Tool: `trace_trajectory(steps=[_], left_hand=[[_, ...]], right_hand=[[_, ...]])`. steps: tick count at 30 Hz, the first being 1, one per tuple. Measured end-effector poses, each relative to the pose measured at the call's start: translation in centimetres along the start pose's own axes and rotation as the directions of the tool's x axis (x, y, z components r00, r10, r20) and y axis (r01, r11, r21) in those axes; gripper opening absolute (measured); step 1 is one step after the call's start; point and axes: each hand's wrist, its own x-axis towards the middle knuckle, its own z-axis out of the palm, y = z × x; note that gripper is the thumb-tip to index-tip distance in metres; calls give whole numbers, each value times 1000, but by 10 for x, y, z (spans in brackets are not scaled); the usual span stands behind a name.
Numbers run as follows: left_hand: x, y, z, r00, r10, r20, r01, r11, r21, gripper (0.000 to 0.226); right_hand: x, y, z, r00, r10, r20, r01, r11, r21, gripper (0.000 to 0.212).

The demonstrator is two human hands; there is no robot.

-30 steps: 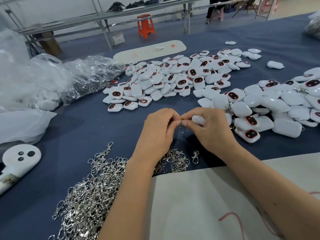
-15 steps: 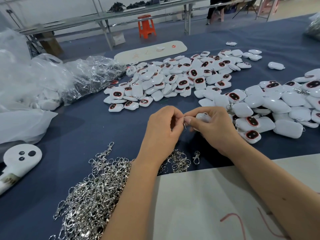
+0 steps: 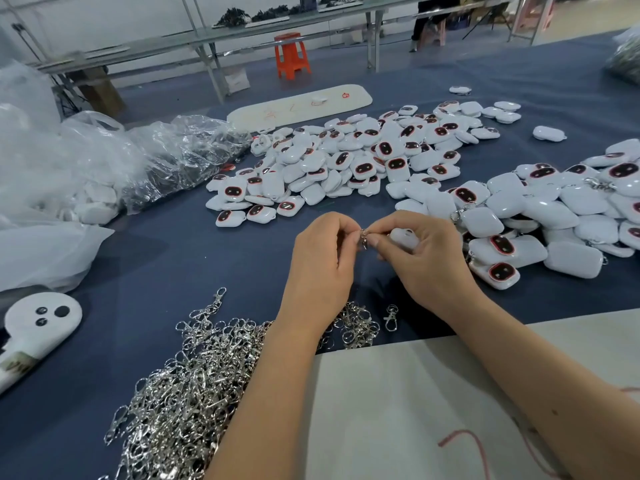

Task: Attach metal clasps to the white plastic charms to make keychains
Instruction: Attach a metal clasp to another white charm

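— Item: hands. How are they posed?
— The left hand (image 3: 320,263) and right hand (image 3: 427,261) are raised together above the blue table (image 3: 166,271); a metal clasp (image 3: 363,236) is pinched between both, and a white charm (image 3: 403,237) is gripped in the right.

— Surroundings?
— A clasp heap (image 3: 187,393) is partly covered by the left forearm; charm piles (image 3: 346,161) are spread beyond.
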Motion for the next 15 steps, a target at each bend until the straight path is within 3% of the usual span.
trace_trajectory(steps=[5,11,15], left_hand=[[0,1,1,1000,10,22,-11,999,48,12],[0,1,-2,999,3,50,-7,998,69,14],[0,2,-1,996,5,94,-13,996,84,13]], right_hand=[[1,2,1,999,40,18,-40,999,1,8],[5,10,0,962,269,-52,-260,956,133,37],[7,12,1,978,191,-82,-180,976,125,15]])
